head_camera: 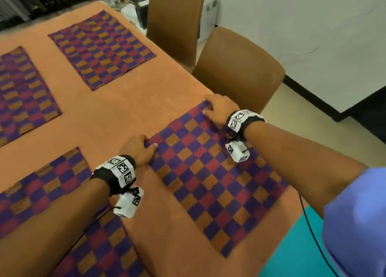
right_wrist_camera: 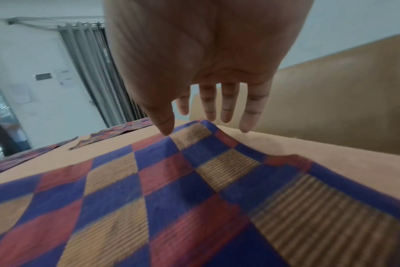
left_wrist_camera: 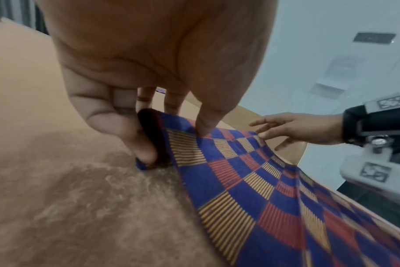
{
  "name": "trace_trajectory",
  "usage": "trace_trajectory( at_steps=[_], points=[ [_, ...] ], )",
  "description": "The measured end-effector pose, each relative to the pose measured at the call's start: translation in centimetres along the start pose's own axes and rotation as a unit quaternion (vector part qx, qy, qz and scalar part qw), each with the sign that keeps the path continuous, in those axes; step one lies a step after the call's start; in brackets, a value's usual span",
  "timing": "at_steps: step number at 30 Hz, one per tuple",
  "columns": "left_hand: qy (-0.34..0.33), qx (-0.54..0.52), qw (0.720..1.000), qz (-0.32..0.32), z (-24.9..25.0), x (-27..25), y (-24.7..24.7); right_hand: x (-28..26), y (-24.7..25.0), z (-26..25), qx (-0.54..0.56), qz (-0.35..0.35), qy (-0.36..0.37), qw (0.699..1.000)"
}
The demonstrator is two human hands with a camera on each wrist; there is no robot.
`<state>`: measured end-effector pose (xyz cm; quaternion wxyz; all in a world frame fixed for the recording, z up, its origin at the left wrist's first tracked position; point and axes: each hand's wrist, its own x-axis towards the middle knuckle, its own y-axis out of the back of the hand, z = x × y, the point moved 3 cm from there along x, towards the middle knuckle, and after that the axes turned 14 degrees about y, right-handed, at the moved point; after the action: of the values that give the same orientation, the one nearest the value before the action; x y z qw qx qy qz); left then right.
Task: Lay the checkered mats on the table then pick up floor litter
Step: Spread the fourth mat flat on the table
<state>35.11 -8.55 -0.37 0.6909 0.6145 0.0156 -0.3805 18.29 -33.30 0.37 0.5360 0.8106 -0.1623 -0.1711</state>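
A blue, red and orange checkered mat (head_camera: 208,176) lies on the orange tablecloth (head_camera: 125,114) near the table's right edge. My left hand (head_camera: 150,146) pinches its far left corner. In the left wrist view that corner (left_wrist_camera: 158,144) curls up round a finger, with the thumb on top. My right hand (head_camera: 208,109) is at the mat's far right corner. In the right wrist view its fingers (right_wrist_camera: 226,108) are straight above the slightly raised corner (right_wrist_camera: 203,130), and the thumb tip touches the mat's edge. No floor litter is in view.
Several more checkered mats lie flat: one at the far side (head_camera: 102,49), one at the left (head_camera: 23,95), two near me (head_camera: 41,185). Two brown chairs (head_camera: 240,68) stand against the table's right edge. A black cable (head_camera: 313,235) hangs by my right arm.
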Motion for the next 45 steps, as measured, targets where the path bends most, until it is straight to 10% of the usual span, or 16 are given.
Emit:
trace_trajectory(
  at_steps=[5, 13, 20, 34, 45],
  points=[
    [0.016, -0.247, 0.968, -0.051, 0.1, 1.2, 0.0, 3.0, -0.5, 1.2, 0.040, 0.044, -0.037, 0.998],
    [-0.066, -0.447, 0.886, 0.107, -0.5, -2.0, 3.3, -0.9, 3.0, 1.0, 0.263, 0.216, 0.000, 0.940],
    [0.047, -0.381, 0.922, 0.059, -3.6, 0.6, 0.3, -3.5, 0.8, 3.3, 0.293, 0.060, -0.066, 0.952],
    [0.091, -0.330, 0.939, -0.036, -1.6, 7.1, 2.9, 6.2, 0.8, 1.7, 0.267, 0.045, -0.057, 0.961],
    [0.025, -0.212, 0.969, 0.124, -2.9, 8.8, 4.5, 10.5, 0.9, -0.7, 0.110, 0.006, 0.006, 0.994]
  ],
)
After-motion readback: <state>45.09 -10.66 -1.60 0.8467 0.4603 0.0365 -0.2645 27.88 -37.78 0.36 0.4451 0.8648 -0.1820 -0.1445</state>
